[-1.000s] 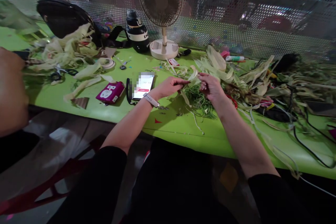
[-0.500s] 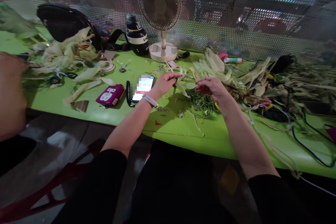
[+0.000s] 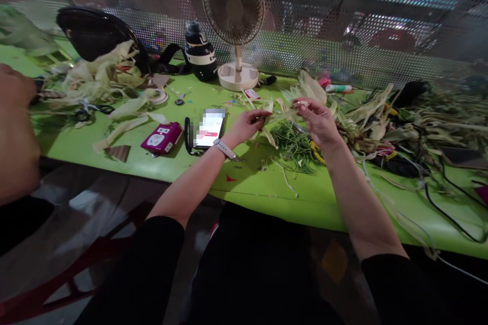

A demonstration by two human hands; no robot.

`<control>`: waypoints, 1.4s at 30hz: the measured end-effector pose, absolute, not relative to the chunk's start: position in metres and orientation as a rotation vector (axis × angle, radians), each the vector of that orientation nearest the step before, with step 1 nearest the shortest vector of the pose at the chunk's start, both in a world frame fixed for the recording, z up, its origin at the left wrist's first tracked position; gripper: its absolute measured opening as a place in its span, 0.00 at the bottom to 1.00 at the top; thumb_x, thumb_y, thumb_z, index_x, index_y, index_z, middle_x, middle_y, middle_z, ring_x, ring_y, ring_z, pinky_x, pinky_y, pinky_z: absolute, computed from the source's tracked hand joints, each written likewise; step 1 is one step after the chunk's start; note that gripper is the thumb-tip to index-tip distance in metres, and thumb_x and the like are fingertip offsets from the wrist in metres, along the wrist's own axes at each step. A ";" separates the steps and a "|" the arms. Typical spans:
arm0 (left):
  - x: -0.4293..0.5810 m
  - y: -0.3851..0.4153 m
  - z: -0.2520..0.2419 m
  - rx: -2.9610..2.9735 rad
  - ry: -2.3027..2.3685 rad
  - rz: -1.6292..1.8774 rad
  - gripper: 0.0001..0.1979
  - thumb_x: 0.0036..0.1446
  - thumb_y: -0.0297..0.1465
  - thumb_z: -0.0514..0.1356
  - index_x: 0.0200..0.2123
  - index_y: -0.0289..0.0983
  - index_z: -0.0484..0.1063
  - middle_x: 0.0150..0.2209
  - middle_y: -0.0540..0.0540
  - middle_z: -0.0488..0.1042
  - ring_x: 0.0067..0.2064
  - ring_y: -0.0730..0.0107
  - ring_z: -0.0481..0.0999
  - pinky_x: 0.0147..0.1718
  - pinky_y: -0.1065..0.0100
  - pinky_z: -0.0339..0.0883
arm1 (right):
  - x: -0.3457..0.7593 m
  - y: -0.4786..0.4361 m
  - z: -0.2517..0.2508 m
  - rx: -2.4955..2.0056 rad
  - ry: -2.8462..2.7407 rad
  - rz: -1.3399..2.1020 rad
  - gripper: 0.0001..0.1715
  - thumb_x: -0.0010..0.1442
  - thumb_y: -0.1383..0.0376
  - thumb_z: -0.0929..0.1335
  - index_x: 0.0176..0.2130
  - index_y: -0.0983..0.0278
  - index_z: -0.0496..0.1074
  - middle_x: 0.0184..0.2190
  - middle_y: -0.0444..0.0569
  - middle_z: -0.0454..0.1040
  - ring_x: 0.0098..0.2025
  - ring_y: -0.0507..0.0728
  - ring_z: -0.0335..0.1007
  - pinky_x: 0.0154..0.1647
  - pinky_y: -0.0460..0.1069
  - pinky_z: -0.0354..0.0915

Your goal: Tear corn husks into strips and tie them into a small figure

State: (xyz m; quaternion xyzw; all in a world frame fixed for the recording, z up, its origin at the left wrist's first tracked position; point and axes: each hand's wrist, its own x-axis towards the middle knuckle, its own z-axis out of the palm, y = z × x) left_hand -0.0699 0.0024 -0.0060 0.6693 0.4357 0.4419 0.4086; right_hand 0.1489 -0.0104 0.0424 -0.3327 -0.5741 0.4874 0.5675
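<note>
A pale strip of corn husk (image 3: pixel 281 116) stretches between my two hands above the table. My left hand (image 3: pixel 248 127), with a light watch band on its wrist, pinches one end. My right hand (image 3: pixel 319 121) is closed, fingertips together on the other end, slightly higher. Below my right hand lies a heap of thin green strands (image 3: pixel 293 150), with something yellow at its edge. Dried corn husks (image 3: pixel 358 119) pile up just right of my right hand. Left of my left wrist lies a lit phone (image 3: pixel 209 128), its screen partly blurred out.
A fan (image 3: pixel 234 7) and a dark bottle (image 3: pixel 200 56) stand along the perforated metal screen. On the green table (image 3: pixel 198 167) lie a purple device (image 3: pixel 161 138), scissors (image 3: pixel 89 110), tape (image 3: pixel 158 96) and more husks (image 3: pixel 99 76). Another person's arm (image 3: pixel 17 132) rests at far left; cables (image 3: pixel 442 213) trail at right.
My right hand has risen and its fingertips have closed on the husk strip, which now spans both hands. My left hand has shifted slightly right and down.
</note>
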 end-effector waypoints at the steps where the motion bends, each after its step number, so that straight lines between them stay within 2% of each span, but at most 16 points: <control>1: -0.068 0.001 -0.006 1.688 1.060 1.124 0.17 0.56 0.22 0.59 0.48 0.37 0.79 0.35 0.48 0.81 0.30 0.76 0.71 0.31 0.71 0.65 | 0.146 -0.011 0.042 -0.768 -1.344 1.171 0.26 0.42 0.45 0.81 0.30 0.59 0.75 0.36 0.44 0.80 0.42 0.54 0.76 0.46 0.49 0.72; 2: -0.067 -0.001 -0.005 1.685 1.031 1.130 0.18 0.57 0.23 0.60 0.50 0.36 0.77 0.37 0.48 0.81 0.30 0.76 0.72 0.32 0.71 0.65 | 0.143 -0.012 0.041 -0.768 -1.344 1.229 0.27 0.44 0.43 0.80 0.30 0.59 0.73 0.35 0.44 0.80 0.40 0.54 0.75 0.45 0.50 0.72; 4: -0.064 -0.004 -0.004 1.673 1.004 1.121 0.20 0.57 0.24 0.61 0.54 0.35 0.72 0.36 0.47 0.80 0.29 0.77 0.71 0.31 0.71 0.65 | 0.136 -0.017 0.039 -0.796 -1.358 1.356 0.29 0.46 0.40 0.77 0.30 0.59 0.71 0.26 0.42 0.75 0.31 0.52 0.71 0.39 0.51 0.72; 7: -0.061 -0.009 -0.002 1.649 1.001 1.117 0.18 0.58 0.27 0.64 0.51 0.34 0.69 0.34 0.47 0.79 0.29 0.76 0.72 0.31 0.70 0.65 | 0.123 -0.022 0.032 -0.872 -1.462 1.382 0.31 0.47 0.38 0.76 0.31 0.60 0.70 0.17 0.36 0.62 0.21 0.48 0.57 0.27 0.48 0.64; 9: -0.060 -0.011 -0.001 1.649 1.012 1.155 0.12 0.57 0.31 0.66 0.43 0.34 0.71 0.34 0.46 0.79 0.32 0.75 0.75 0.33 0.70 0.67 | 0.117 -0.024 0.027 -0.928 -1.559 1.310 0.32 0.49 0.37 0.75 0.29 0.61 0.69 0.17 0.36 0.59 0.20 0.48 0.53 0.23 0.47 0.57; 11: -0.058 -0.012 -0.001 1.666 1.028 1.168 0.13 0.56 0.37 0.69 0.36 0.35 0.72 0.32 0.47 0.77 0.32 0.75 0.74 0.33 0.70 0.66 | 0.113 -0.025 0.023 -0.973 -1.614 1.279 0.31 0.52 0.37 0.73 0.28 0.61 0.67 0.18 0.37 0.59 0.21 0.48 0.53 0.22 0.46 0.53; 13: -0.057 -0.014 -0.001 1.655 1.032 1.158 0.16 0.55 0.41 0.69 0.33 0.35 0.72 0.29 0.49 0.76 0.30 0.76 0.73 0.31 0.70 0.65 | 0.113 -0.023 0.020 -1.011 -1.635 1.279 0.29 0.56 0.39 0.71 0.28 0.60 0.65 0.18 0.37 0.56 0.21 0.48 0.51 0.22 0.46 0.51; 16: -0.054 -0.016 -0.001 1.577 1.029 1.149 0.15 0.56 0.40 0.69 0.31 0.35 0.70 0.28 0.50 0.74 0.29 0.76 0.73 0.31 0.71 0.67 | 0.113 -0.020 0.018 -1.062 -1.669 1.204 0.25 0.60 0.44 0.70 0.28 0.60 0.66 0.18 0.37 0.53 0.21 0.49 0.50 0.23 0.47 0.50; 21: -0.052 -0.020 0.005 1.445 1.041 1.087 0.07 0.58 0.27 0.65 0.29 0.35 0.71 0.26 0.52 0.73 0.28 0.78 0.70 0.31 0.71 0.64 | 0.115 -0.020 0.020 -1.185 -1.756 1.147 0.18 0.64 0.56 0.66 0.26 0.62 0.67 0.17 0.38 0.56 0.21 0.49 0.51 0.24 0.48 0.49; 24: -0.052 -0.020 0.008 1.288 0.997 1.020 0.05 0.57 0.26 0.63 0.29 0.34 0.73 0.26 0.51 0.74 0.27 0.79 0.68 0.32 0.72 0.63 | 0.118 -0.022 0.025 -1.223 -1.799 1.184 0.16 0.63 0.60 0.66 0.25 0.62 0.67 0.17 0.38 0.58 0.21 0.49 0.51 0.24 0.47 0.49; 28: -0.053 -0.015 0.006 1.141 0.962 0.984 0.03 0.55 0.27 0.64 0.29 0.34 0.76 0.29 0.47 0.77 0.30 0.76 0.71 0.32 0.70 0.63 | 0.124 -0.023 0.032 -1.217 -1.851 1.249 0.16 0.63 0.60 0.66 0.25 0.63 0.68 0.17 0.39 0.60 0.22 0.49 0.53 0.25 0.47 0.49; 33: -0.052 -0.017 0.007 1.248 1.007 1.027 0.05 0.56 0.28 0.63 0.33 0.35 0.79 0.30 0.47 0.77 0.32 0.74 0.72 0.35 0.68 0.64 | 0.129 -0.018 0.029 -1.163 -1.905 1.219 0.19 0.63 0.57 0.68 0.24 0.62 0.68 0.17 0.39 0.61 0.23 0.49 0.53 0.26 0.47 0.50; 38: -0.050 -0.023 0.011 1.379 0.975 1.073 0.07 0.58 0.25 0.60 0.35 0.35 0.79 0.33 0.47 0.79 0.35 0.74 0.73 0.39 0.69 0.65 | 0.129 -0.014 0.022 -1.099 -1.914 1.137 0.19 0.62 0.53 0.70 0.27 0.63 0.72 0.22 0.41 0.70 0.27 0.51 0.63 0.32 0.48 0.58; 42: -0.050 -0.022 0.012 1.301 1.000 1.081 0.06 0.59 0.25 0.60 0.36 0.35 0.78 0.33 0.47 0.78 0.33 0.75 0.72 0.36 0.69 0.64 | 0.126 -0.015 0.021 -1.063 -1.735 1.160 0.17 0.58 0.52 0.73 0.35 0.61 0.69 0.24 0.41 0.73 0.28 0.52 0.69 0.36 0.50 0.65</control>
